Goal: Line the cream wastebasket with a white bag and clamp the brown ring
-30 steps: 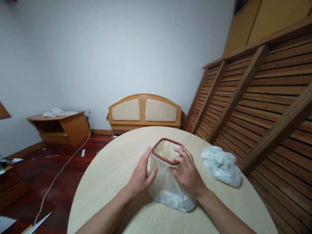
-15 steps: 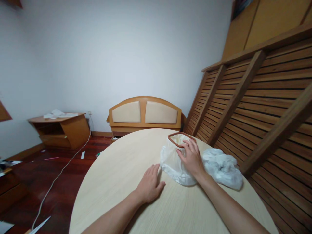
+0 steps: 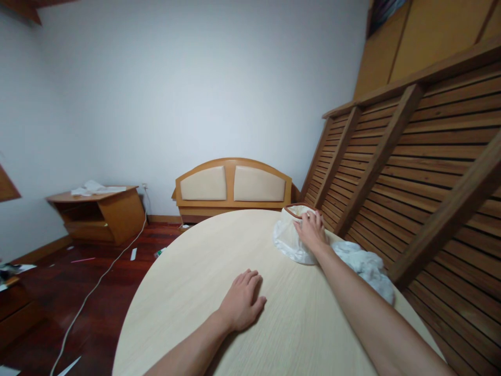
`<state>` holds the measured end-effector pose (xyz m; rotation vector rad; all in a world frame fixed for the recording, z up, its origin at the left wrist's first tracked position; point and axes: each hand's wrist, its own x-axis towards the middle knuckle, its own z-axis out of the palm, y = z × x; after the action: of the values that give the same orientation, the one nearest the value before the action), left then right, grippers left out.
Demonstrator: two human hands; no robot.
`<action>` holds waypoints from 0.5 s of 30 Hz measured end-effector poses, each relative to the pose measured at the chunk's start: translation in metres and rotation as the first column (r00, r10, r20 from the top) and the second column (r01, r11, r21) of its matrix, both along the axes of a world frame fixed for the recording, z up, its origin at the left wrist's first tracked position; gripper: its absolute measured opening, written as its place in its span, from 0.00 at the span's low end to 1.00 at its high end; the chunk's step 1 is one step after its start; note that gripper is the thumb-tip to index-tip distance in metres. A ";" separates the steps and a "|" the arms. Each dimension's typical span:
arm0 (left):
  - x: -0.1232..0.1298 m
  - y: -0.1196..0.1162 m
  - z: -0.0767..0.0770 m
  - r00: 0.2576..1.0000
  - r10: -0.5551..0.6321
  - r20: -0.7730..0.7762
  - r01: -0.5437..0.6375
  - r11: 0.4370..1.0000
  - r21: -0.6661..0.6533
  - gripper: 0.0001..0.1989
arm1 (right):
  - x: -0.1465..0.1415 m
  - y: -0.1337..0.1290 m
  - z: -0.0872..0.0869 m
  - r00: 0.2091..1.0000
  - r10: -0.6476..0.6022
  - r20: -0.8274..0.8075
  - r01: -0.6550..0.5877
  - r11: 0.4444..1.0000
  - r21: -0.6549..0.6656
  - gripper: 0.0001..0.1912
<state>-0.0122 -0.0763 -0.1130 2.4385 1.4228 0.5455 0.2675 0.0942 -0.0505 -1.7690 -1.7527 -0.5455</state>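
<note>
A white container with a brown rim (image 3: 291,210) and a white plastic bag (image 3: 288,244) around its lower part stands near the far right edge of the round table (image 3: 176,292). My right hand (image 3: 313,230) grips its near right side, with fingertips over the rim. Just right of my right forearm lies a crumpled white plastic bag (image 3: 368,266). My left hand (image 3: 242,300) rests on the tabletop, fingers spread and holding nothing, left of and nearer than the container.
Slatted wooden panels (image 3: 438,151) lean along the right side, close to the table edge. Behind the table is a padded headboard (image 3: 235,183). A low cabinet (image 3: 113,214) with papers on top and a white cable (image 3: 94,287) are on the left.
My right hand and the container have moved away from me and slightly right, toward the far edge. The left hand has barely moved, and the container's bag is no longer beside its fingertips.
</note>
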 end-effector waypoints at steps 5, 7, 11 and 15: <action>-0.002 0.000 0.002 1.000 -0.015 -0.001 0.015 1.000 0.005 0.24 | 0.013 0.008 0.006 0.997 -0.071 -0.014 0.070 0.997 -0.040 0.19; -0.002 0.001 0.003 1.000 -0.016 -0.009 0.016 1.000 -0.004 0.24 | 0.019 0.010 0.007 0.995 -0.099 -0.022 0.097 0.994 -0.047 0.19; -0.001 0.002 0.005 1.000 -0.020 -0.015 0.020 1.000 -0.011 0.23 | 0.026 0.010 0.008 0.991 -0.131 -0.032 0.129 0.990 -0.052 0.19; 0.000 0.002 0.005 1.000 -0.023 -0.015 0.023 1.000 -0.006 0.23 | 0.022 0.006 0.010 0.992 -0.123 -0.017 0.122 0.991 -0.048 0.22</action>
<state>-0.0126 -0.0738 -0.1084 2.4562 1.3977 0.5179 0.2893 0.1002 -0.0408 -1.9177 -1.6635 -0.5397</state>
